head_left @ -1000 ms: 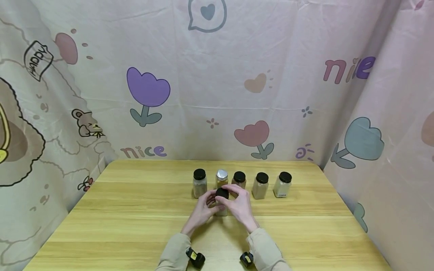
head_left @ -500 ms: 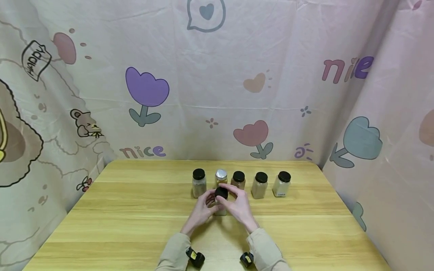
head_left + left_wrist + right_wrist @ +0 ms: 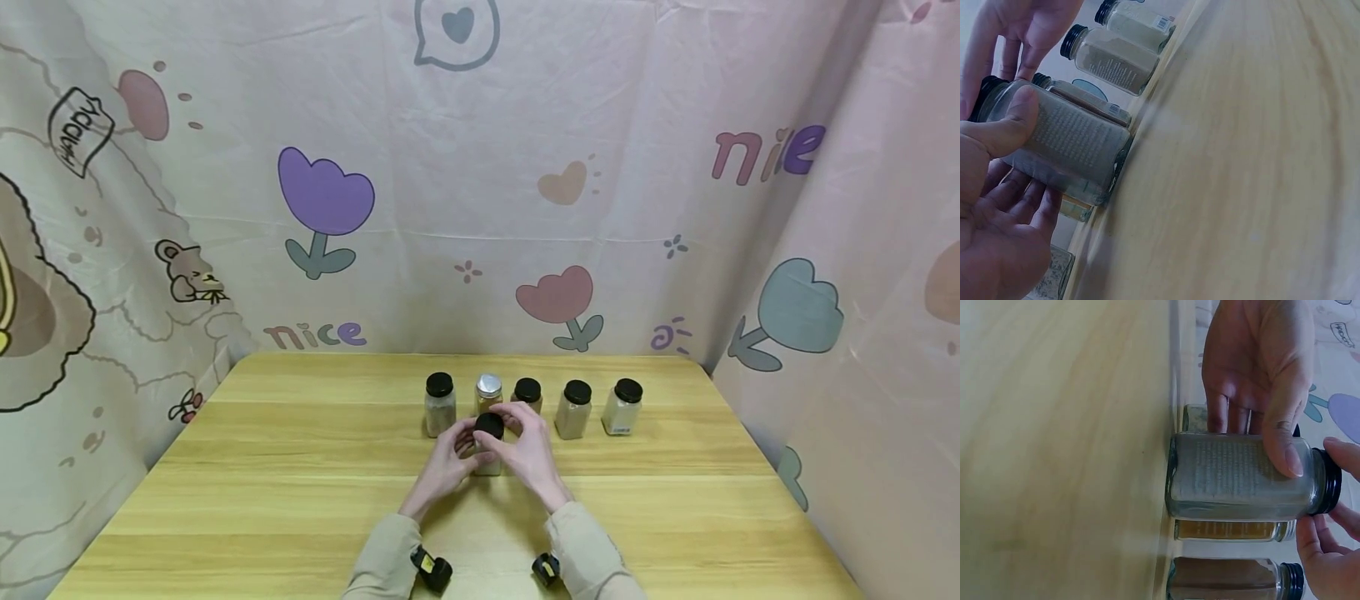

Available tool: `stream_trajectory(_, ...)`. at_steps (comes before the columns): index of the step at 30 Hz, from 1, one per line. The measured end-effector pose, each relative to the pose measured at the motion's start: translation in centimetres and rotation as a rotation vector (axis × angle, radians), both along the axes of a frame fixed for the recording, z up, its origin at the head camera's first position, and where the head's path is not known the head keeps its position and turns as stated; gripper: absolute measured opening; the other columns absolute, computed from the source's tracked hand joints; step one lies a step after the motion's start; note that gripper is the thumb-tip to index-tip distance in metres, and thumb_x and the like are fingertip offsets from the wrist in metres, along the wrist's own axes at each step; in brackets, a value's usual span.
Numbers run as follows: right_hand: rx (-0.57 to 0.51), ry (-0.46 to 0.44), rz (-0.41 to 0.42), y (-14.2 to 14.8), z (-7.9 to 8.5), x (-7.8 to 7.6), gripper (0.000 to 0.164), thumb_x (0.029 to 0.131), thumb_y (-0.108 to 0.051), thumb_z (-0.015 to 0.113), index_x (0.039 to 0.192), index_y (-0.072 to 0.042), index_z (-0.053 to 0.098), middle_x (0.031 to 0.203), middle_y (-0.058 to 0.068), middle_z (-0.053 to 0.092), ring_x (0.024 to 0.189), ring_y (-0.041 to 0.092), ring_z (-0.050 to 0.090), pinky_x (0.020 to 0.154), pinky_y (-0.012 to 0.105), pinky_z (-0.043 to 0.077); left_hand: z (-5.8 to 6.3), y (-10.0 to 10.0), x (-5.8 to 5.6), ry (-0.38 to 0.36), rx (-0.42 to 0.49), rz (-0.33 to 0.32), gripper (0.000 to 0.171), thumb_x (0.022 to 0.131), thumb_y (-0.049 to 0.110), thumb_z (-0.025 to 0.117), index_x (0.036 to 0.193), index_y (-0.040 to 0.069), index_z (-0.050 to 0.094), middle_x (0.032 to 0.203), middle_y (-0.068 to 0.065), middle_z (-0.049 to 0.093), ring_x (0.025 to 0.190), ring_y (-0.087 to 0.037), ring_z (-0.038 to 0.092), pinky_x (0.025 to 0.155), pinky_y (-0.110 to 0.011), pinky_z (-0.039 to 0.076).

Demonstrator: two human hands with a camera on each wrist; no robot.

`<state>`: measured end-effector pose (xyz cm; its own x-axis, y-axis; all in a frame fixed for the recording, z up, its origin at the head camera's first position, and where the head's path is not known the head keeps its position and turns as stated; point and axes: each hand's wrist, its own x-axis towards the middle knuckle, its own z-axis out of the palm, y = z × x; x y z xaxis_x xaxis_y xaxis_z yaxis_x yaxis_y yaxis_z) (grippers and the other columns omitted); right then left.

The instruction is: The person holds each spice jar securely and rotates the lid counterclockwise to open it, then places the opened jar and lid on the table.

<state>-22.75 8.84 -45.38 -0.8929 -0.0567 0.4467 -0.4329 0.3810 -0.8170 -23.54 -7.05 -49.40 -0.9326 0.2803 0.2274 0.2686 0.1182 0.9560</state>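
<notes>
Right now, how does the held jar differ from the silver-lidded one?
Lid: the held jar has a black lid; the silver-lidded jar has a silver lid.
Contents: the held jar's look greyish; the silver-lidded jar's, yellow-orange.
Handling: the left hand grips the held jar's body and the right hand pinches its lid; the silver-lidded jar stands behind, not held.
Shared: both are upright, clear-walled and lidded.

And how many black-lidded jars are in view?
5: the front jar, held by the left hand and right hand; back row from left: first jar, third jar (partly hidden), fourth jar, fifth jar.
</notes>
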Motion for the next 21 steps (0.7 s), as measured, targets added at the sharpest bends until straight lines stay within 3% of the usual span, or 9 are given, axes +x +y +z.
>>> stream_trajectory(11,-0.009,-0.054,0.122,0.44,0.43,0.2,0.04,0.082,0.0,0.077,0.121,-0.001,0.069,0.124,0.019,0.07,0.118,0.038,0.066,0.106,0.055,0.051,0.0,-0.12,0.0,-0.024,0.022,0.007,0.051,0.087,-0.001,0.075,0.131,-0.012,0.053,0.132,-0.033,0.059,0.128,-0.046,0.056,0.114,-0.048,0.046)
stream_trajectory(17,0.073,0.045,0.037,0.18,0.26,0.07,0.044,0.08,-0.014,0.085,0.118,0.0,0.07,0.112,0.012,0.07,0.101,0.028,0.067,0.093,0.052,0.058,0.04,-0.13,-0.03,-0.013,0.007,-0.002,0.052,0.086,0.001,0.076,0.131,-0.01,0.053,0.133,-0.031,0.06,0.129,-0.045,0.056,0.115,-0.049,0.045)
stream_trajectory(21,0.105,0.064,-0.01,0.06,0.37,0.11,0.042,0.077,-0.017,0.087,0.114,-0.001,0.072,0.105,0.01,0.07,0.094,0.025,0.067,0.088,0.047,0.059,0.02,-0.09,-0.06,-0.016,0.007,-0.002,0.052,0.087,0.002,0.076,0.132,-0.009,0.053,0.134,-0.03,0.059,0.13,-0.044,0.056,0.116,-0.049,0.044)
